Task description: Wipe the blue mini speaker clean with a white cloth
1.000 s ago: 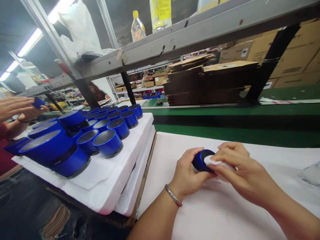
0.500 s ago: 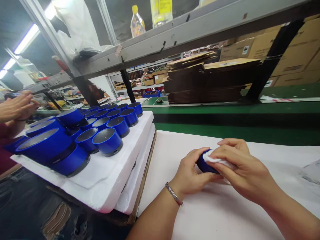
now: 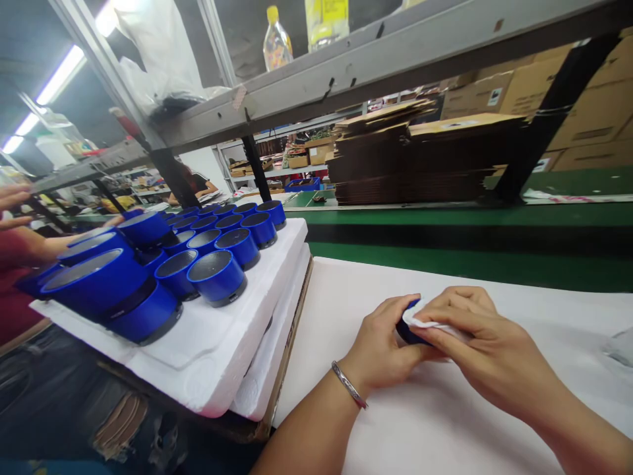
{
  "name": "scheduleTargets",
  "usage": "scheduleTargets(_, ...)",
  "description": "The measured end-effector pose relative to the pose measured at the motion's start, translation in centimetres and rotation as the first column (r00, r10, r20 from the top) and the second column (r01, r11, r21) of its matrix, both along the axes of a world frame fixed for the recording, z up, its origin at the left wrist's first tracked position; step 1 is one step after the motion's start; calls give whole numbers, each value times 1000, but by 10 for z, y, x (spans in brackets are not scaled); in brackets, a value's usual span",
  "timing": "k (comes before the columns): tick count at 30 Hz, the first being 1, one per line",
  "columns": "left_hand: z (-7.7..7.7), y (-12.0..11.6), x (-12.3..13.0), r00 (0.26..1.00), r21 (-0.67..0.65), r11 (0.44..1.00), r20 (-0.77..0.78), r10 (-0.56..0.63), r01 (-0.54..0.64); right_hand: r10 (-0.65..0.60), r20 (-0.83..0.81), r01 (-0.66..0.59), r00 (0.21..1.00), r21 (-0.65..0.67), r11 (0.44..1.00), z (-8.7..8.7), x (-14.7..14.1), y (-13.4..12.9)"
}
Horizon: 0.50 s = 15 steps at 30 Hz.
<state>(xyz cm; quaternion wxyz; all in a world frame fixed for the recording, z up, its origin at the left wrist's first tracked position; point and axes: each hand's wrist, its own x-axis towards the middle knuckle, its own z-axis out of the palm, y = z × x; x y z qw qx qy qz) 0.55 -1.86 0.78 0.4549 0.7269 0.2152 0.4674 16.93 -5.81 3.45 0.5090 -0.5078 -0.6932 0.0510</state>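
Looks like the wipe-down step: left hand (image 3: 383, 340) is cupped snug around a small blue speaker (image 3: 406, 328) on the white table (image 3: 445, 422), near centre. Right hand (image 3: 477, 346) pinches a white cloth (image 3: 425, 322) against its top. Next I'd guess turning it to reach the unwiped side. Foam tray (image 3: 237, 343) of speakers sits left.

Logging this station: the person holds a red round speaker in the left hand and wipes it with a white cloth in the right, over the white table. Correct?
Not quite. The head view shows the speaker is blue, not red. The rest holds: the left hand grips it while the right hand presses a white cloth to it, over the white table.
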Motion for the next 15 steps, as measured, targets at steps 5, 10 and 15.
scheduleTargets(5,-2,1,0,990,-21,993,92,-110,112,-356,-412,224,839,-335,915,9,14,7)
scheduleTargets(10,-7,3,0,947,-59,968,228,-227,246,-459,-674,213,579,-418,883,15,35,7)
scheduleTargets(15,-9,5,-2,898,-82,941,336,-284,328,-425,-782,108,456,-426,898,16,33,4)
